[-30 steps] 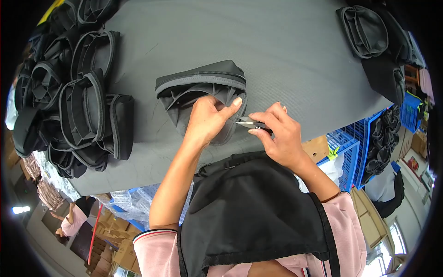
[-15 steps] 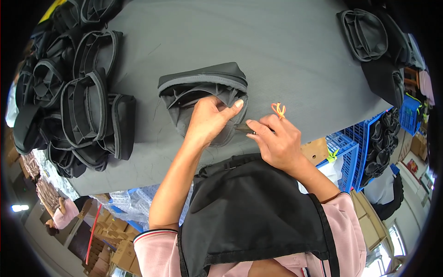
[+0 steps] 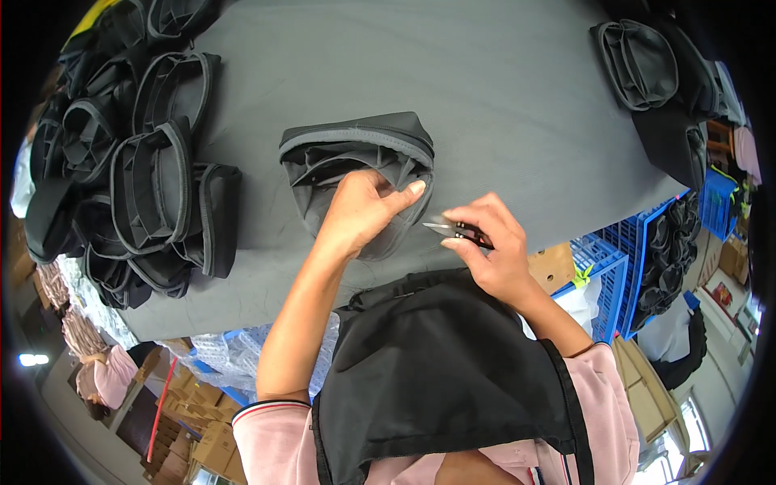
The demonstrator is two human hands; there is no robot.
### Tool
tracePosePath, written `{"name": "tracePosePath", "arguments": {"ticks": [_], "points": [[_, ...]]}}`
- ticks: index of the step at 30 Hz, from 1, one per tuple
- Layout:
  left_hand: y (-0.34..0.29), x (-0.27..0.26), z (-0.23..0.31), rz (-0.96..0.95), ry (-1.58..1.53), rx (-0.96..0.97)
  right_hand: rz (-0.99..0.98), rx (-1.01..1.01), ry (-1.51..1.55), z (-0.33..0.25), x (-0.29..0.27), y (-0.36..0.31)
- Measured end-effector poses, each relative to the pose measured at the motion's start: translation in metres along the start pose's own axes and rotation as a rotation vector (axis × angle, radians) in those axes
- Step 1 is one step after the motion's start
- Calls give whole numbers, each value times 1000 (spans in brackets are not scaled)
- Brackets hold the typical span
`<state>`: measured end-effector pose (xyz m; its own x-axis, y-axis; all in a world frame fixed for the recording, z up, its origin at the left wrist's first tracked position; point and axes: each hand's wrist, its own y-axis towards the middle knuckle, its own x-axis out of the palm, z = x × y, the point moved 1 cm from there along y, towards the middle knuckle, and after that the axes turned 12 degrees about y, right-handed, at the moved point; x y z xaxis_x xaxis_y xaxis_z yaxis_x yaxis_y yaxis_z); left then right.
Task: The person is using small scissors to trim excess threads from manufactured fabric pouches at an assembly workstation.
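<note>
Pinching small black thread snips [image 3: 454, 231] in right hand [image 3: 493, 255]; left hand [image 3: 360, 212] pressing black fabric pouch with grey piping [image 3: 360, 170]. Risking nicked fabric, blades pointing toward pouch.

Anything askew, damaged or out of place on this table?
Nothing stands out. The left hand presses on a black fabric pouch on the grey table; the right hand holds small snips beside it. More pouches sit piled at left.
</note>
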<state>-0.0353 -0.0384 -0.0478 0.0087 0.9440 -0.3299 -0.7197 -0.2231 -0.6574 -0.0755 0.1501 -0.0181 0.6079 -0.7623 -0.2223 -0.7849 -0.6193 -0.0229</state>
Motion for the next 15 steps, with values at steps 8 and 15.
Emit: {"name": "tracePosePath", "arguments": {"ticks": [8, 15], "points": [[-64, -4, 9, 282, 343, 401, 20, -36, 267, 31, 34, 33], [-68, 6, -22, 562, 300, 423, -356, -46, 21, 30, 23, 47]]}}
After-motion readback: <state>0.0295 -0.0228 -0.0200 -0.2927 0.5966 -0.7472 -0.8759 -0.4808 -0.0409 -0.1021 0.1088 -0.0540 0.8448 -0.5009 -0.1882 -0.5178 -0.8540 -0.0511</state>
